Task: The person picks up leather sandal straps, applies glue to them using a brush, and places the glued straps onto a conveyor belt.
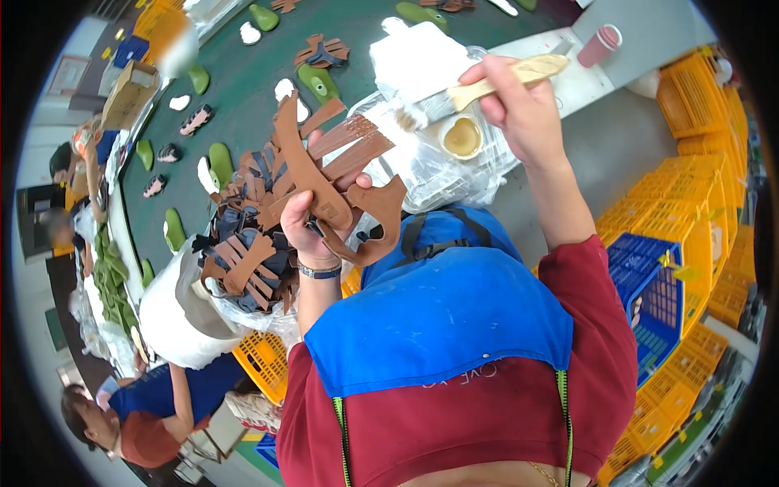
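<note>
From where I stand, the brown sandal piece (312,166) is in the person's left hand (305,234), lifted in front of the blue apron (446,304), between the pile of straps (247,174) and the clear plastic (422,174) on the bench (243,73). I judge that it is light and does not break easily. The long flat sole part looks rather firm, and it should bend only a little, while the straps around it seem soft and could fold or swing when the hand turns. The fanned strips (357,144) at its upper side are shiny, as if wet, so I think they would be slippery and sticky, and fingers should avoid them. The better place to take hold is the dry lower end of the sole, and the left thumb lies near there. The left grip is closed around this lower part, with the thumb on the near side and other fingers partly hidden behind the straps. The right hand (523,101) has its thumb and fingers pressed together on the wooden handle of the brush (465,95); this also seems light, but with a stiff handle. Its bristles point away from the palm, near the cup (442,136) of yellowish liquid (462,140); I cannot tell whether they touch the plastic below.
</note>
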